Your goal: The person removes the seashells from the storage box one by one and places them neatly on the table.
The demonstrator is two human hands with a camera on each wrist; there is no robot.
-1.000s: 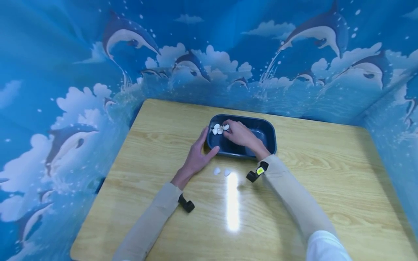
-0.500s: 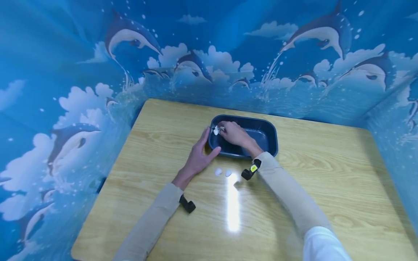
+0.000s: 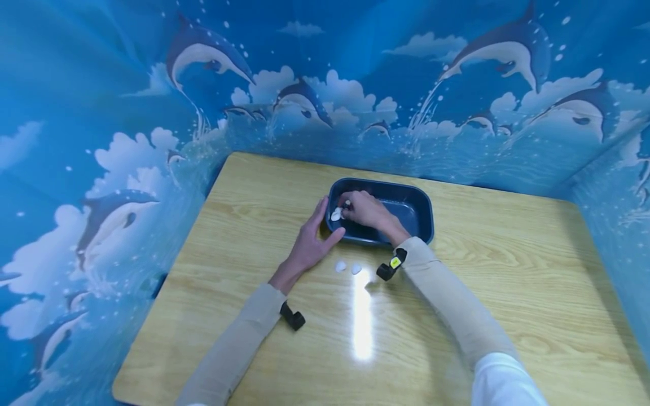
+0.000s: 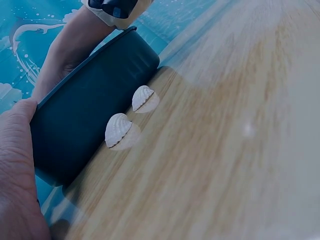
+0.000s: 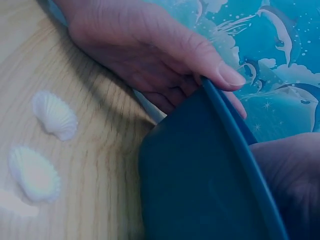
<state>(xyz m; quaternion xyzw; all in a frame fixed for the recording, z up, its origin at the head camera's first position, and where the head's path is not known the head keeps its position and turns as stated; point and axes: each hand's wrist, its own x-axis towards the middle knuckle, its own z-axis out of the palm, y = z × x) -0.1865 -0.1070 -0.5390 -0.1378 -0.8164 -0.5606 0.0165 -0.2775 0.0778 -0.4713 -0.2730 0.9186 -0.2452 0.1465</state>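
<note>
A dark blue plastic basin [image 3: 406, 214] stands on the table. My left hand [image 3: 308, 243] steadies its near left corner, fingers along the left wall and thumb at the front rim. Inside the basin, my right hand [image 3: 369, 211] reaches to the left end with curled fingers, pinching at small white seashells. One seashell [image 3: 336, 214] shows beside its fingertips; the others are partly covered by the hand. Two ribbed white shells lie on the table in front of the basin, a left one [image 4: 118, 130] and a right one [image 4: 143, 98].
The wooden table [image 3: 508, 270] extends on both sides of the basin and toward the person. A blue curtain with dolphins [image 3: 325, 135] hangs behind and around it. A bright light reflection [image 3: 363, 321] lies on the tabletop near the two shells.
My right hand has shifted left within the basin and now covers more of the shells, which have moved slightly toward the near side. The left hand has stayed at the corner.
</note>
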